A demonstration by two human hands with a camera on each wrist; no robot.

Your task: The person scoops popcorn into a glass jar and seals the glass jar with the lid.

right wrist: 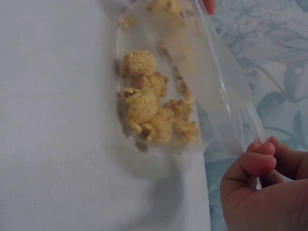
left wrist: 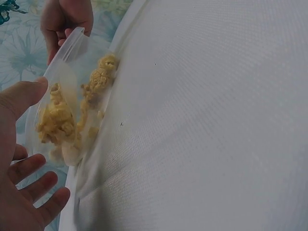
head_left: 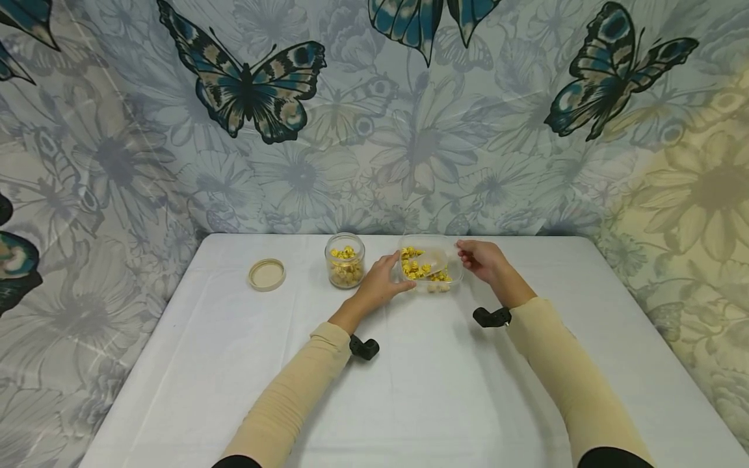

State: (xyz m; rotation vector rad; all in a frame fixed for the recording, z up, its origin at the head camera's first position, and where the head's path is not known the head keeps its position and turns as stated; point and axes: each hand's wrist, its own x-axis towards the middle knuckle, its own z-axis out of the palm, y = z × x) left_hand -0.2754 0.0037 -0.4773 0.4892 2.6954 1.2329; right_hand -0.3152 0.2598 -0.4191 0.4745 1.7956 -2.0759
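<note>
A clear plastic container [head_left: 432, 284] with yellow popcorn [left wrist: 57, 120] in it stands near the table's back edge. My left hand [head_left: 377, 285] spans its near left corner, fingers spread, thumb tip [left wrist: 41, 85] against the wall. Inside lies a whitish translucent spoon [head_left: 434, 259], partly among the popcorn. At the container's right corner my right hand [right wrist: 267, 180] pinches a thin clear strip with thumb and forefinger; it looks like the spoon's handle, but I cannot tell it surely from the rim. Left of my left hand stands an uncovered glass jar [head_left: 345, 265] partly filled with popcorn.
A round beige lid [head_left: 266, 275] lies on the table left of the jar. The white-covered table [head_left: 404, 403] reaches back to a wall hanging [head_left: 304, 175] with butterflies and flowers. Black wrist cameras [head_left: 491, 317] sit at both cuffs.
</note>
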